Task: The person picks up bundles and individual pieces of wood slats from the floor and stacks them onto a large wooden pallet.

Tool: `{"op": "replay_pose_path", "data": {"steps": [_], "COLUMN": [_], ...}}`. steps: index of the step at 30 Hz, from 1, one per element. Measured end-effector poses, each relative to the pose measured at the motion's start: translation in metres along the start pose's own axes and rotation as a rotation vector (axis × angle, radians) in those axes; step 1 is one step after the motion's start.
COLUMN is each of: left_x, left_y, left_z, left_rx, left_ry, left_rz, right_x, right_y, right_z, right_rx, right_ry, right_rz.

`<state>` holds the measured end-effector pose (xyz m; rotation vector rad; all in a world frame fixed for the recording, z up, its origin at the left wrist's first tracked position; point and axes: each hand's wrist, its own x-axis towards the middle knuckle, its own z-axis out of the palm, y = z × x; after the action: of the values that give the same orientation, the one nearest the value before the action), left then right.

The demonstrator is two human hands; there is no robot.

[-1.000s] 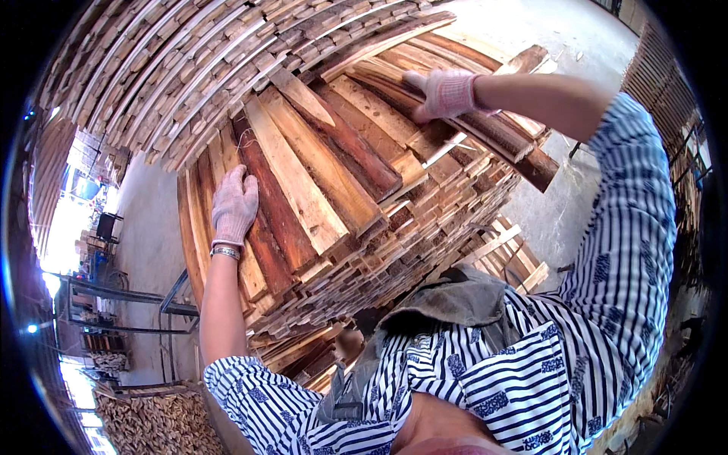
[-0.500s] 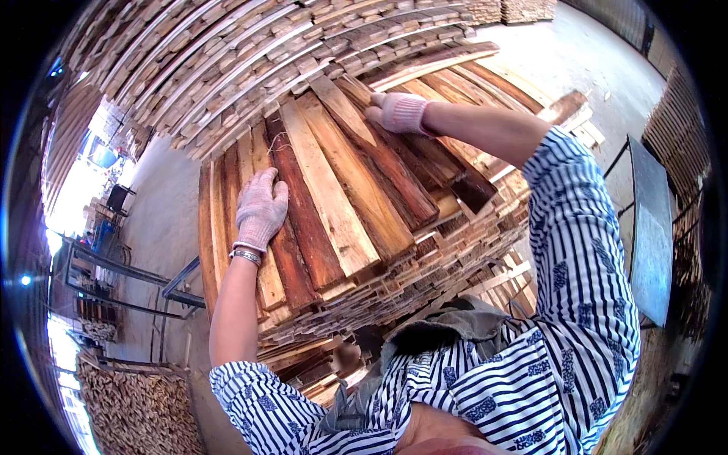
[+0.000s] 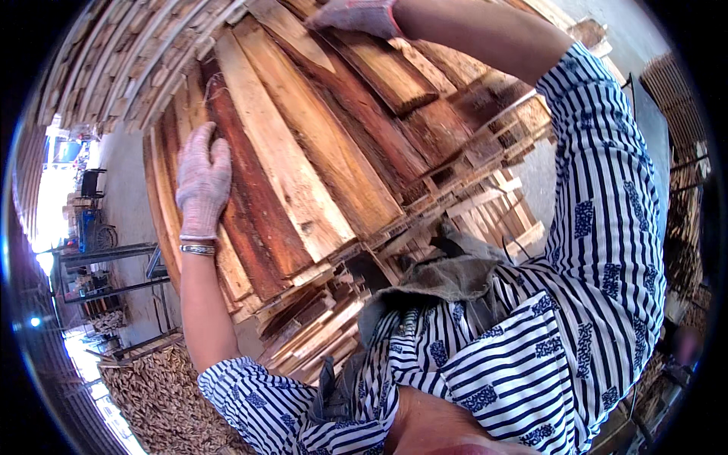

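My left hand (image 3: 203, 182), in a pale knitted glove, lies flat with its thumb apart on the left part of a layer of sawn boards. Beside its thumb runs a reddish-brown board (image 3: 254, 201), and right of that a pale yellow board (image 3: 284, 155). At the top edge my gloved right hand (image 3: 358, 17) is closed over the far part of a short golden board with dark bark edges (image 3: 387, 72). That board rests on top of darker boards, its near end toward me. Some of the right fingers are hidden.
Beyond the boards rises a tall stack of layered timber (image 3: 144, 61). Loose wood pieces (image 3: 318, 334) lie below the near edge. A metal frame (image 3: 114, 254) stands at left, with a stack of small wood pieces (image 3: 171, 394) nearer me. A dark panel (image 3: 651, 129) is at right.
My view has shifted closer to the boards. The short golden board now shows its broad face under my right hand, over the darker boards. My left hand stays on the layer.
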<state>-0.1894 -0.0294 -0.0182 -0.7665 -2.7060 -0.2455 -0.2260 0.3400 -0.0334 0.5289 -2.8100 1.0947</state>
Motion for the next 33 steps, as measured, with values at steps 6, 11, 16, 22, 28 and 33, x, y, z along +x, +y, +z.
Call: {"op": "replay_pose_path", "data": {"steps": [6, 11, 16, 22, 28, 33], "left_x": [0.006, -0.04, -0.125, -0.142, -0.205, -0.319], "left_y": [-0.024, 0.028, 0.117, 0.155, 0.198, 0.222], "left_z": [0.017, -0.003, -0.055, -0.006, -0.003, 0.047], "left_rx": [0.044, -0.048, -0.067, -0.242, -0.054, -0.374], "left_ry": [0.023, 0.028, 0.124, 0.559, 1.012, 0.723], "left_rz": [-0.026, -0.101, 0.465, 0.15, 0.158, -0.042], "right_x": [-0.031, -0.108, -0.168, -0.172, -0.232, -0.262], "right_y": [-0.038, -0.127, -0.153, -0.153, -0.175, -0.181], "right_z": [0.011, 0.019, 0.057, 0.093, 0.089, 0.097], "right_rx": [-0.035, -0.17, -0.516, -0.665, -0.584, 0.127], "right_ry": [0.39, 0.45, 0.169, 0.253, 0.395, 0.407], "right_rz": [0.258, -0.295, -0.569, -0.602, -0.747, -1.104]}}
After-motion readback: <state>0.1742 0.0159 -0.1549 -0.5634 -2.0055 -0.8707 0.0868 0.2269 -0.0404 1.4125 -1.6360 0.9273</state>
